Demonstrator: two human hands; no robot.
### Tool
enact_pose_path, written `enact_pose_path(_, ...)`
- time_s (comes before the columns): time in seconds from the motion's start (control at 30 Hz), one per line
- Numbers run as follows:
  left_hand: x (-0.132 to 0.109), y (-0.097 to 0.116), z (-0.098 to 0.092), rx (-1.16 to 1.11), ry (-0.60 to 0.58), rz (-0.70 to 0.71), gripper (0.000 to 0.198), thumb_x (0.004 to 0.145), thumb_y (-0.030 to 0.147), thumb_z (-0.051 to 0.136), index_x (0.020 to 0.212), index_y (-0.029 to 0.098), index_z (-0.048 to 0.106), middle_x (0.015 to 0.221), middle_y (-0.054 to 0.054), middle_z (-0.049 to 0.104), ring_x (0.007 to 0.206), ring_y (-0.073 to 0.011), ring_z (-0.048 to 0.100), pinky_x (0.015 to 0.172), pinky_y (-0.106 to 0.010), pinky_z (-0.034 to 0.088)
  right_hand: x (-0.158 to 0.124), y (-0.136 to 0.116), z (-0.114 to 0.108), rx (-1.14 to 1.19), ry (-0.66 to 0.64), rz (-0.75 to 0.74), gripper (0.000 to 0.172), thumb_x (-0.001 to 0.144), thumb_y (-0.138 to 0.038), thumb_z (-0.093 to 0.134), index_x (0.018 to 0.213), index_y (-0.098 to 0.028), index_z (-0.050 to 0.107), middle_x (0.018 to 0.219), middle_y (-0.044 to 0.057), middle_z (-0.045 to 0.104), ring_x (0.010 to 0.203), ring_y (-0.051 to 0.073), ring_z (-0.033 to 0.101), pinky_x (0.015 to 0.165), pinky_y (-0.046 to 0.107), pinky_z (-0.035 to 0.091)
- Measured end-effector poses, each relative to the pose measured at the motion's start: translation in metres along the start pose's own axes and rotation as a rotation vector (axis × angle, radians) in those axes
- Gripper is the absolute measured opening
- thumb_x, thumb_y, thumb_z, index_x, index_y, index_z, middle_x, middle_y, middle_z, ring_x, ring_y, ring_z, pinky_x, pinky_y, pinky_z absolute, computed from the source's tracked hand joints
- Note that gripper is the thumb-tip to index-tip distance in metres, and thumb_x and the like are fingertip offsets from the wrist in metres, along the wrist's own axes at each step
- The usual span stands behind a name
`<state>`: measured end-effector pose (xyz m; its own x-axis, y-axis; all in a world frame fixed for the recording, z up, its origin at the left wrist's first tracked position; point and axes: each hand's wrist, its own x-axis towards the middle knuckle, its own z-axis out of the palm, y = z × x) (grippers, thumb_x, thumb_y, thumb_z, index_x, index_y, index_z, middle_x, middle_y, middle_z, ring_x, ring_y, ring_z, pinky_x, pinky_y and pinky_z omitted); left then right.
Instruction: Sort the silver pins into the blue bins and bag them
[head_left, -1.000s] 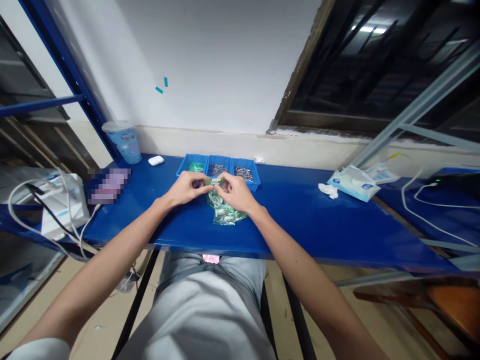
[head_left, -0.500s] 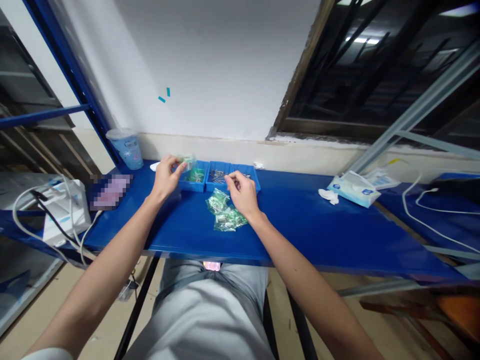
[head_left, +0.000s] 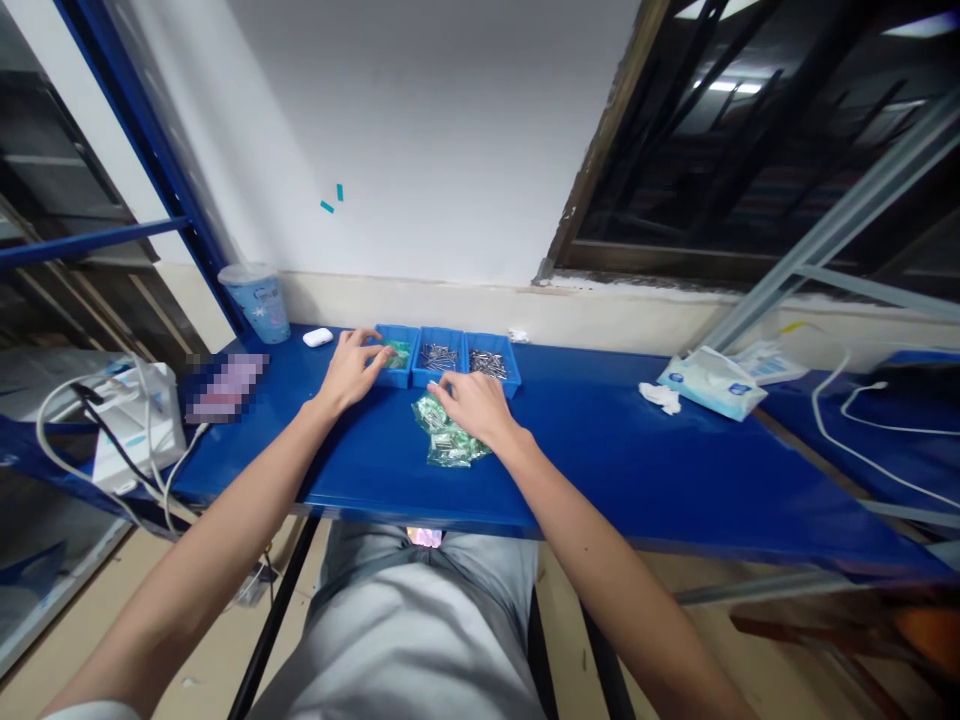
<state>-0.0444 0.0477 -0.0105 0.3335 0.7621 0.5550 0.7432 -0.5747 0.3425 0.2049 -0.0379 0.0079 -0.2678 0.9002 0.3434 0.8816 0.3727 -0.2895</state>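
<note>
Three small blue bins stand in a row on the blue table (head_left: 600, 440). The left bin (head_left: 397, 362) holds green packets, the middle bin (head_left: 439, 358) and the right bin (head_left: 490, 362) hold small metal parts. My left hand (head_left: 351, 368) lies at the left bin's edge, fingers spread, nothing in it. My right hand (head_left: 474, 404) rests fingers down on a pile of green transparent packets (head_left: 447, 437) in front of the bins. Whether its fingers pinch a packet is hidden.
A plastic cup (head_left: 256, 294) and a white earbud case (head_left: 317, 337) stand at the back left. A white device with cables (head_left: 127, 425) sits at the far left. Tissue packs (head_left: 711, 382) and a crumpled tissue (head_left: 660, 396) lie to the right, white cables (head_left: 862, 420) beyond.
My left hand carried a green packet to the left bin, let it go and now rests at the bin's edge. My right hand dropped onto the packet pile.
</note>
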Motion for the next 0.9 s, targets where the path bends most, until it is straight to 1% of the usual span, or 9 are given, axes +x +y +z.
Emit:
enact_pose_path(0.1, -0.001, -0.002, 0.002, 0.016, -0.015, -0.019, 0.052, 0.106, 0.052, 0.041, 0.097, 0.027, 0.085, 0.128, -0.009, 0.063, 0.123, -0.0327, 0.046, 0.114, -0.053, 0.038, 0.001, 0.0, -0.002, -0.064, -0.06, 0.085, 0.043, 0.098, -0.06, 0.059, 0.088, -0.022, 0.075, 0.074, 0.007, 0.074, 0.079, 0.025, 0.07, 0.067, 0.03, 0.038)
enact_pose_path(0.2, 0.0, -0.006, 0.002, 0.025, -0.008, -0.05, 0.052, 0.105, 0.052, 0.042, 0.094, 0.026, 0.085, 0.13, -0.008, 0.063, 0.121, -0.0321, 0.047, 0.114, -0.054, 0.039, 0.002, 0.001, -0.002, -0.076, -0.112, 0.091, 0.045, 0.092, -0.065, 0.066, 0.097, -0.022, 0.077, 0.079, 0.009, 0.076, 0.086, 0.028, 0.072, 0.07, 0.031, 0.041)
enact_pose_path(0.27, 0.001, -0.008, 0.001, 0.03, -0.005, -0.064, 0.051, 0.105, 0.052, 0.043, 0.093, 0.026, 0.085, 0.131, -0.008, 0.063, 0.12, -0.0317, 0.048, 0.114, -0.054, 0.039, 0.002, 0.002, -0.001, -0.049, -0.142, 0.054, 0.041, 0.093, -0.06, 0.068, 0.105, -0.021, 0.076, 0.083, 0.008, 0.077, 0.088, 0.028, 0.072, 0.07, 0.03, 0.041)
enact_pose_path(0.4, 0.0, -0.005, -0.002, 0.042, -0.006, -0.059, 0.05, 0.105, 0.05, 0.043, 0.093, 0.025, 0.085, 0.131, -0.009, 0.062, 0.121, -0.0322, 0.048, 0.115, -0.055, 0.037, 0.002, 0.003, 0.002, 0.009, -0.158, -0.015, 0.02, 0.101, -0.036, 0.061, 0.106, -0.022, 0.074, 0.086, 0.005, 0.077, 0.087, 0.022, 0.071, 0.069, 0.027, 0.038)
enact_pose_path(0.53, -0.005, 0.014, -0.007, 0.009, 0.077, 0.014, 0.039, 0.104, 0.045, 0.049, 0.107, 0.022, 0.08, 0.133, -0.011, 0.059, 0.124, -0.0324, 0.046, 0.114, -0.054, 0.038, 0.001, 0.004, 0.003, 0.081, -0.082, -0.006, 0.016, 0.102, -0.028, 0.057, 0.102, -0.023, 0.072, 0.077, 0.002, 0.073, 0.076, 0.019, 0.067, 0.065, 0.027, 0.033)
enact_pose_path(0.63, -0.009, 0.033, -0.012, -0.079, 0.149, 0.093, 0.033, 0.104, 0.041, 0.05, 0.108, 0.022, 0.077, 0.13, -0.011, 0.06, 0.12, -0.0294, 0.05, 0.112, -0.051, 0.041, 0.001, 0.005, 0.003, 0.107, -0.088, 0.017, 0.019, 0.099, -0.04, 0.064, 0.097, -0.023, 0.072, 0.072, 0.001, 0.07, 0.075, 0.02, 0.065, 0.065, 0.028, 0.032)
enact_pose_path(0.73, -0.01, 0.049, -0.015, -0.14, 0.096, 0.161, 0.031, 0.104, 0.042, 0.052, 0.104, 0.023, 0.077, 0.122, -0.009, 0.064, 0.115, -0.028, 0.053, 0.108, -0.049, 0.044, 0.003, 0.007, 0.006, 0.116, -0.128, 0.009, 0.028, 0.089, -0.05, 0.076, 0.095, -0.023, 0.074, 0.069, 0.001, 0.068, 0.079, 0.023, 0.066, 0.067, 0.028, 0.034)
enact_pose_path(0.83, -0.011, 0.056, -0.016, -0.173, 0.015, 0.214, 0.033, 0.105, 0.042, 0.05, 0.098, 0.022, 0.076, 0.118, -0.009, 0.067, 0.113, -0.0275, 0.054, 0.105, -0.048, 0.045, 0.004, 0.007, 0.008, 0.184, -0.139, -0.027, 0.01, 0.092, -0.032, 0.074, 0.09, -0.022, 0.074, 0.064, -0.001, 0.064, 0.071, 0.019, 0.063, 0.066, 0.026, 0.034)
enact_pose_path(0.9, -0.012, 0.057, -0.016, -0.201, 0.0, 0.259, 0.035, 0.105, 0.041, 0.049, 0.095, 0.022, 0.076, 0.115, -0.009, 0.068, 0.111, -0.0273, 0.055, 0.103, -0.047, 0.046, 0.004, 0.006, 0.008, 0.25, -0.121, -0.045, 0.007, 0.092, -0.022, 0.07, 0.086, -0.02, 0.073, 0.06, -0.004, 0.06, 0.062, 0.015, 0.058, 0.064, 0.026, 0.033)
